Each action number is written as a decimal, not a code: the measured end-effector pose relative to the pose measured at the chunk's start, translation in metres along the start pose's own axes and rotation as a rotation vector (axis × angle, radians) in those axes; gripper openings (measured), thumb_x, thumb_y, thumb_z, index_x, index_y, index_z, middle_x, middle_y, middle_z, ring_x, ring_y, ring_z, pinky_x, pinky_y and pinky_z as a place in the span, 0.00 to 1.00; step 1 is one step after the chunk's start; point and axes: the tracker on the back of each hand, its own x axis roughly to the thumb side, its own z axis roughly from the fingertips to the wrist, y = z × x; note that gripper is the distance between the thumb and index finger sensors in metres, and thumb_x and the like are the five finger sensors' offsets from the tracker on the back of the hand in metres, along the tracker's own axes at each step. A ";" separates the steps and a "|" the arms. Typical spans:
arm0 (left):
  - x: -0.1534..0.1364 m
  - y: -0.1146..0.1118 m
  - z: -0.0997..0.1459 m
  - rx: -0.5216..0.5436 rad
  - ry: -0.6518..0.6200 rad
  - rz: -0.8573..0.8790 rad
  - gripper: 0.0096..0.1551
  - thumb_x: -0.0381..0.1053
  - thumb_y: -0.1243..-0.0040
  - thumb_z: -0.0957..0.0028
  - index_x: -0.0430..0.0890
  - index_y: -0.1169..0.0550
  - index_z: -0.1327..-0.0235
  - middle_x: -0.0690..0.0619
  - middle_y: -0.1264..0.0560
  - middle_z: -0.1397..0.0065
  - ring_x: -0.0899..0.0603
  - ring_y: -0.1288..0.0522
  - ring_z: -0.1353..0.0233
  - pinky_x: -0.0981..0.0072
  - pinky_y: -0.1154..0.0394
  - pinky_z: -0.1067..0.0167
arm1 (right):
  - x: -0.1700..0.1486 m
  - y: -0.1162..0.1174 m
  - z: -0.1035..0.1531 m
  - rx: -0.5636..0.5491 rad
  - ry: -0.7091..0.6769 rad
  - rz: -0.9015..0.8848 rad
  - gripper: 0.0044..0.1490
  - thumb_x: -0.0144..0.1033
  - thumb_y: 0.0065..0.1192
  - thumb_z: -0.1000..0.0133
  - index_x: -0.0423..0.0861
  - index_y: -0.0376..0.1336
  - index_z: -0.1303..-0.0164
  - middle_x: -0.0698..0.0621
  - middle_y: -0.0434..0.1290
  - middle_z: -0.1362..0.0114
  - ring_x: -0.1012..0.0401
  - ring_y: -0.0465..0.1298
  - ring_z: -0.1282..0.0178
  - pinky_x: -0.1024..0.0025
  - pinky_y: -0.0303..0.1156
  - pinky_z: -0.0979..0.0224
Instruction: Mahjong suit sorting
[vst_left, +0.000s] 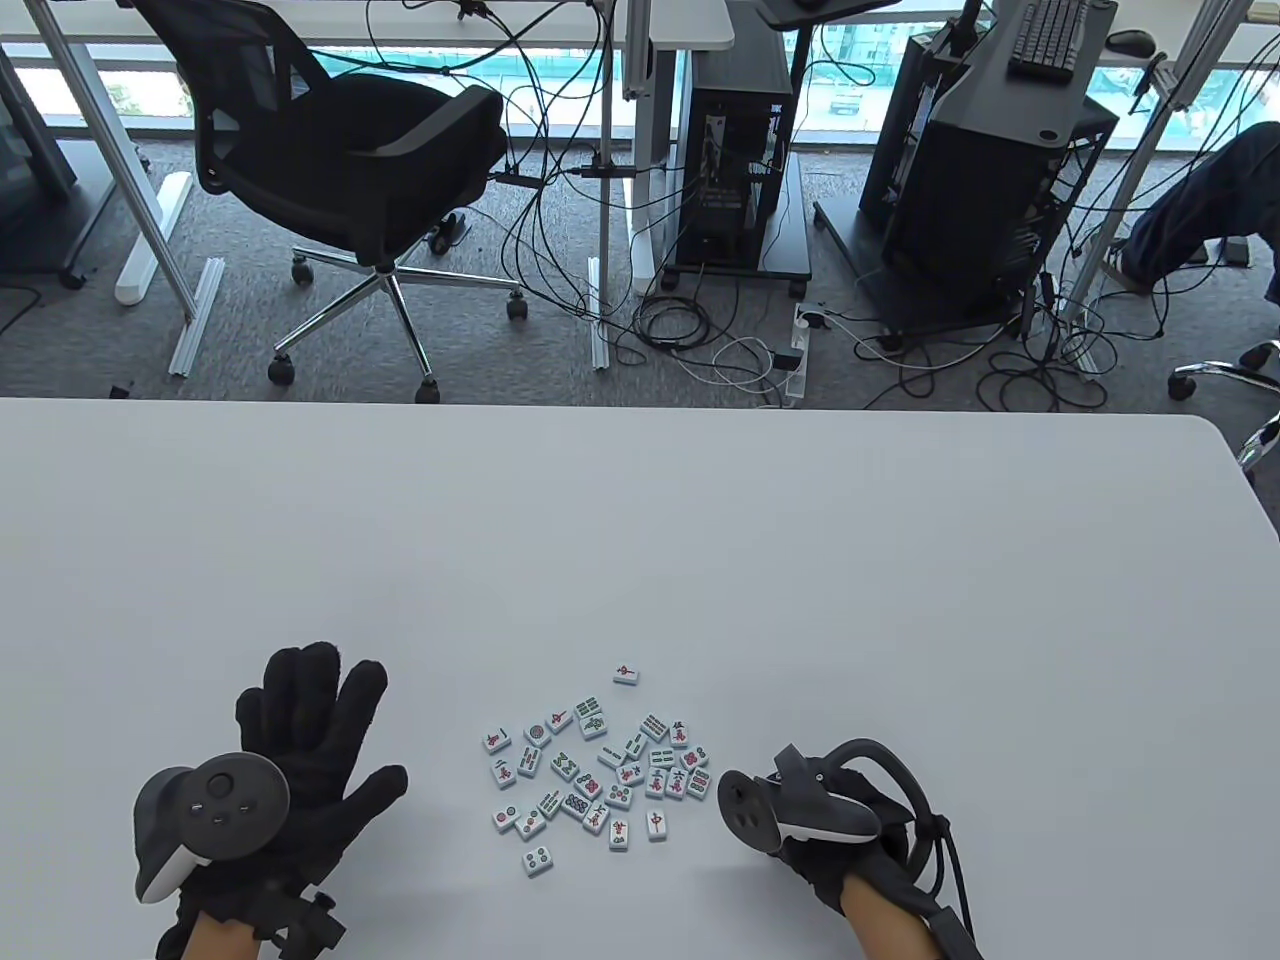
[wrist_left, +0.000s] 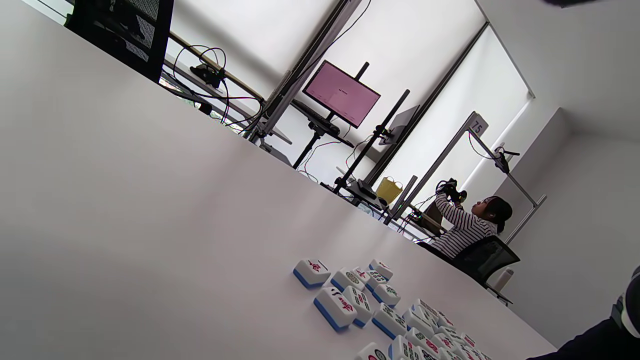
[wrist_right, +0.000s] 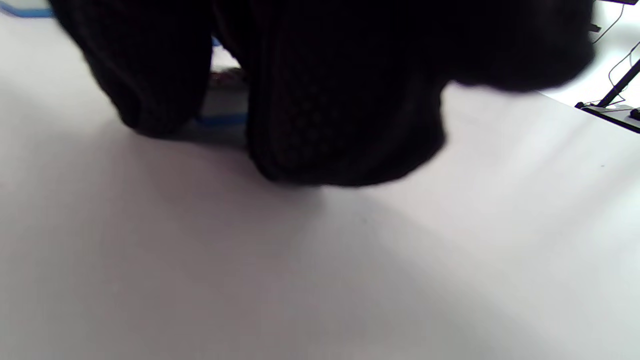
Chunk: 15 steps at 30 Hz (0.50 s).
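the mahjong tiles (vst_left: 600, 775) lie mixed in a loose heap near the table's (vst_left: 640, 560) front edge, between the hands. left hand (vst_left: 300, 740) lies flat, fingers spread, holding nothing. right hand (vst_left: 800, 815) sits just beside the heap; whether its fingers are curled i cannot tell. a careless sweep could scatter or flip tiles and muddle the suits.

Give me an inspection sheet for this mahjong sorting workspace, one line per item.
Surface: white table, bare around the tiles.
Job's things: mahjong tiles face up in a loose cluster, unsorted; one lone tile apart on the far side.
Clutter: nothing seen on the table.
Grippers: left hand flat, fingers spread; right hand beside the cluster, fingers hidden under its tracker.
Cables: tangled on the floor beyond the table.
Surroundings: office chair, computer towers.
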 end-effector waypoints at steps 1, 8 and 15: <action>0.000 0.000 0.000 0.000 -0.001 0.001 0.50 0.81 0.58 0.51 0.70 0.62 0.22 0.66 0.77 0.19 0.52 0.85 0.19 0.45 0.84 0.30 | 0.000 -0.001 0.001 0.014 0.003 0.020 0.40 0.48 0.68 0.56 0.36 0.66 0.39 0.47 0.82 0.55 0.58 0.82 0.72 0.70 0.80 0.69; 0.001 -0.002 -0.001 -0.008 -0.005 -0.001 0.50 0.81 0.58 0.51 0.70 0.63 0.23 0.66 0.77 0.19 0.52 0.85 0.19 0.45 0.84 0.30 | -0.013 -0.043 -0.013 -0.067 0.104 -0.089 0.42 0.51 0.68 0.55 0.40 0.65 0.36 0.46 0.82 0.53 0.57 0.82 0.70 0.68 0.80 0.67; 0.000 -0.003 -0.001 -0.019 0.008 0.000 0.50 0.81 0.58 0.51 0.70 0.63 0.23 0.66 0.77 0.19 0.52 0.84 0.19 0.45 0.83 0.30 | 0.001 -0.063 -0.069 -0.125 0.188 -0.182 0.37 0.49 0.66 0.53 0.38 0.68 0.40 0.45 0.83 0.58 0.57 0.81 0.74 0.69 0.79 0.71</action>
